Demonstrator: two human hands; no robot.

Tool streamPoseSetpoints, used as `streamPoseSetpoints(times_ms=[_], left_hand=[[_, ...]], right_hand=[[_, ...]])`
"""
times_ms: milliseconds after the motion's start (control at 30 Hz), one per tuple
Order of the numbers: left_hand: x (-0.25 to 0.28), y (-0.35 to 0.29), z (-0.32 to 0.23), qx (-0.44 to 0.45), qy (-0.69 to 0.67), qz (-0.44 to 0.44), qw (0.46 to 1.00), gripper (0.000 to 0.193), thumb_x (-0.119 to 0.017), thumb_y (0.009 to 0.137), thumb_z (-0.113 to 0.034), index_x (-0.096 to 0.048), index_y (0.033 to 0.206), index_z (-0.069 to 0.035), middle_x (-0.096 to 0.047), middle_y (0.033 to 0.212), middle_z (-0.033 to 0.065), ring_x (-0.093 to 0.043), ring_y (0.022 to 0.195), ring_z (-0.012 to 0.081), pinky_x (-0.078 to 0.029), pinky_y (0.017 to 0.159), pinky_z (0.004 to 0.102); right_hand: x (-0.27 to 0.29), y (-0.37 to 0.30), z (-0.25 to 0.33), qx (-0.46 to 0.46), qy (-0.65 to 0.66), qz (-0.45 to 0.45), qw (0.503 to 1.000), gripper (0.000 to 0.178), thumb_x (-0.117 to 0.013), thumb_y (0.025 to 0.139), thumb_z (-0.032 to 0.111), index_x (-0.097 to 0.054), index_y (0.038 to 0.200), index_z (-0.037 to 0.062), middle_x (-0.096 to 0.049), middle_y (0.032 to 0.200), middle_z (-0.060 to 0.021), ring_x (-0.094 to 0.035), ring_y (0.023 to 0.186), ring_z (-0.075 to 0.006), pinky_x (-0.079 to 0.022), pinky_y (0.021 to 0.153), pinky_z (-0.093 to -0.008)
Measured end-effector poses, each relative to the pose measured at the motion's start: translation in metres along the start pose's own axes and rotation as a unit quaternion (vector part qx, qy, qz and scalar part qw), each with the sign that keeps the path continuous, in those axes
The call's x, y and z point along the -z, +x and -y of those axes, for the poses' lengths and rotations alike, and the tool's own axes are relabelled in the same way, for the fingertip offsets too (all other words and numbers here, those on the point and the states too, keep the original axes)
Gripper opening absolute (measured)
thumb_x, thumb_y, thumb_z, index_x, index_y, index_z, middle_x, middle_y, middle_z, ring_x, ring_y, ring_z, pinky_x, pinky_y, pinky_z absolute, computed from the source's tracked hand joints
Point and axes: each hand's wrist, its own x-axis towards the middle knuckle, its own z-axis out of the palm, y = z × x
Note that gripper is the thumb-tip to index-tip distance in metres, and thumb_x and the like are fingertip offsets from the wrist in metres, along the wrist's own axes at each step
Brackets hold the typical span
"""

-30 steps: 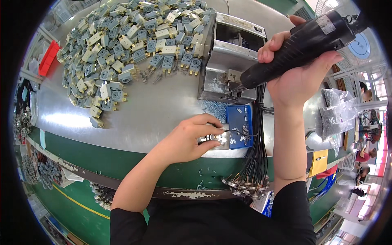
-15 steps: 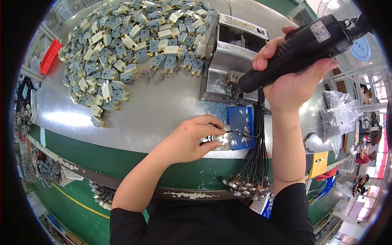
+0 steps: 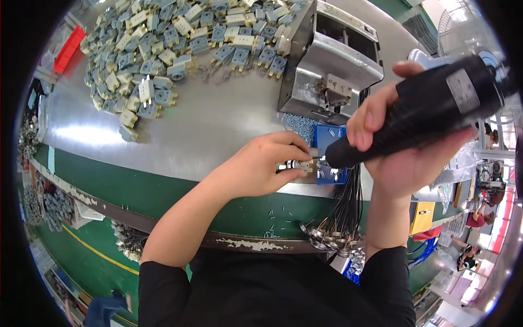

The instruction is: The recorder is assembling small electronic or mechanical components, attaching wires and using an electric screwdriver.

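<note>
With thumb and fingers, my left hand (image 3: pixel 261 164) pinches a small black-and-white part with metal pieces (image 3: pixel 294 164) low over the table. My fingers hide much of that part. A black electric screwdriver (image 3: pixel 425 111) lies in my right hand (image 3: pixel 400 169), its fingers wrapped round the body. The tool slants down to the left, its nose beside the small part; whether the bit touches it I cannot tell. A blue tray (image 3: pixel 321 136) of small metal pieces is just behind the tool's nose, with a heap of loose screws (image 3: pixel 300 125) to its left.
A metal feeder box (image 3: pixel 313 62) stands behind the tray. Grey-and-cream blocks (image 3: pixel 185 26) pile up at back left, with springs (image 3: pixel 210 72) beside them. Black cables (image 3: pixel 351 199) hang over the front edge, ending in round metal parts (image 3: pixel 329 240). Another person's leg (image 3: pixel 103 312) shows at lower left.
My right hand has brought the screwdriver away from the metal feeder box, down and toward the part in my left hand. The left hand keeps its pinch. The whole view has shifted slightly.
</note>
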Motion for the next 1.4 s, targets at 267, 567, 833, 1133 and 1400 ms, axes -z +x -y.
streamPoseSetpoints(times_ms=[267,567,833,1133,1400], left_hand=[[-0.002,-0.003,0.007,-0.01,0.002,0.002,1.0,0.025,-0.08,0.087,-0.008,-0.077,0.111,0.001,-0.072,0.118,0.014,-0.072,0.105,0.0331,-0.058,0.092,0.0416],[-0.001,-0.005,0.004,-0.01,0.015,-0.003,1.0,0.025,-0.08,0.088,-0.01,-0.077,0.11,0.0,-0.072,0.116,0.0131,-0.071,0.105,0.0323,-0.058,0.093,0.0413],[-0.003,-0.004,0.006,-0.008,0.031,-0.004,0.999,0.025,-0.08,0.087,-0.01,-0.078,0.11,0.0,-0.073,0.115,0.0129,-0.072,0.103,0.0319,-0.06,0.089,0.0402],[-0.006,-0.004,0.007,-0.018,0.03,-0.024,0.999,0.021,-0.081,0.086,-0.01,-0.077,0.105,-0.001,-0.073,0.113,0.0118,-0.074,0.097,0.031,-0.062,0.084,0.0388],[0.0,-0.004,0.005,-0.016,0.034,-0.01,0.999,0.023,-0.081,0.086,-0.01,-0.078,0.107,-0.002,-0.073,0.117,0.0121,-0.073,0.1,0.0316,-0.06,0.088,0.0406]], right_hand=[[-0.004,-0.019,-0.016,0.008,0.066,-0.003,0.998,0.118,-0.033,0.085,0.1,-0.039,0.146,-0.0016,-0.058,0.081,-0.0127,-0.058,0.06,-0.0218,-0.052,0.061,-0.0379],[-0.006,-0.023,-0.024,-0.021,0.035,-0.008,0.999,0.119,-0.038,0.08,0.103,-0.041,0.14,0.0003,-0.059,0.081,-0.0129,-0.06,0.062,-0.0227,-0.051,0.061,-0.0376],[-0.008,-0.034,-0.031,0.002,0.094,-0.001,0.996,0.112,-0.045,0.077,0.103,-0.048,0.127,0.003,-0.059,0.079,-0.0127,-0.058,0.059,-0.0227,-0.05,0.057,-0.038],[-0.009,-0.036,-0.034,0.008,0.057,0.032,0.998,0.108,-0.046,0.077,0.102,-0.048,0.121,0.0035,-0.059,0.076,-0.0125,-0.056,0.054,-0.0225,-0.049,0.054,-0.0369],[-0.023,-0.018,-0.017,0.01,0.048,-0.061,0.997,0.12,-0.048,0.076,0.103,-0.047,0.135,-0.0016,-0.059,0.074,-0.0118,-0.058,0.055,-0.0227,-0.049,0.054,-0.0368]])
